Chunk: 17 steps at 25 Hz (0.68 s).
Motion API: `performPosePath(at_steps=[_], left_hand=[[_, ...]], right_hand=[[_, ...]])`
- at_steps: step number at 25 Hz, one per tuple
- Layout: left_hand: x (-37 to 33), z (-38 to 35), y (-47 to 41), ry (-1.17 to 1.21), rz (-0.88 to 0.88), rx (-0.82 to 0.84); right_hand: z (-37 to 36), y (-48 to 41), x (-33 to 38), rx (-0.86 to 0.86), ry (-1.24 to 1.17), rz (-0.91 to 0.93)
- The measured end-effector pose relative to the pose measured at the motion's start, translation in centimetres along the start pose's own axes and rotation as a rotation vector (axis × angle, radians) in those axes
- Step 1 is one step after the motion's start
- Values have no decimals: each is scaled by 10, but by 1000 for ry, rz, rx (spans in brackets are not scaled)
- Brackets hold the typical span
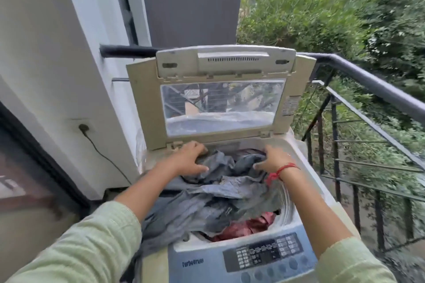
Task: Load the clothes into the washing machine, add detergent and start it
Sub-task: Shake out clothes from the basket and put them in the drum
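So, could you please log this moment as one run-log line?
stage: loading | left hand: holds clothes | right hand: holds clothes | lid: up | clothes: partly draped over washer left rim

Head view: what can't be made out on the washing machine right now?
- Control panel: labels and display are blurred and too small to read; the frame edge cuts off the lower buttons.
- Drum: its fill level is hidden under the grey clothes and red cloth.
- Left hand and right hand: fingertips are buried in fabric, so grip or press is unclear.
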<state>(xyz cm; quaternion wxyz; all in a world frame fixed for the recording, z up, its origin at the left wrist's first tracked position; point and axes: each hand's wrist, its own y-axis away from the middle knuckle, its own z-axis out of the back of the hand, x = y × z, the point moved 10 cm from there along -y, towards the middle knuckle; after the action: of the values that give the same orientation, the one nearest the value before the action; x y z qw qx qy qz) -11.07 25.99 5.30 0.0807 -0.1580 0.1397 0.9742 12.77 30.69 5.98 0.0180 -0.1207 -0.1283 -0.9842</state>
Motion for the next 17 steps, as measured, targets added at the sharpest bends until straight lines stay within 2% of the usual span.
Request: performPosePath(at_steps=[1,2,3,5,6,8,9,11,12,13,14,15,17], left_hand=[[13,6,16,70,14,-102],[30,18,36,168,32,-266],[54,29,63,259,64,-451],[118,34,128,368,231,-694],[158,21,158,378,360,-707],[225,-19,201,356,565,-602],[248,-41,216,326,610,-519],[271,-84,232,294,615,-329],[272,-103,233,292,595,-237],[268,-115,232,291,561,-174],[263,-121,231,294,530,-135],[258,-123,229,293,499,-114],[245,-120,224,285,436,-84]], right_hand=[[-20,-1,10,121,85,8],[-28,2,28,144,116,40],[-30,11,55,93,92,120],[-35,50,140,-42,-16,409],[-49,78,190,-45,-54,584],[-103,134,273,81,-5,855],[-140,155,301,173,125,922],[-205,174,322,291,527,949],[-223,173,320,288,701,931],[-228,170,317,244,777,921],[-224,168,315,202,722,913],[-210,165,314,162,537,901],[-163,154,299,170,-143,765]])
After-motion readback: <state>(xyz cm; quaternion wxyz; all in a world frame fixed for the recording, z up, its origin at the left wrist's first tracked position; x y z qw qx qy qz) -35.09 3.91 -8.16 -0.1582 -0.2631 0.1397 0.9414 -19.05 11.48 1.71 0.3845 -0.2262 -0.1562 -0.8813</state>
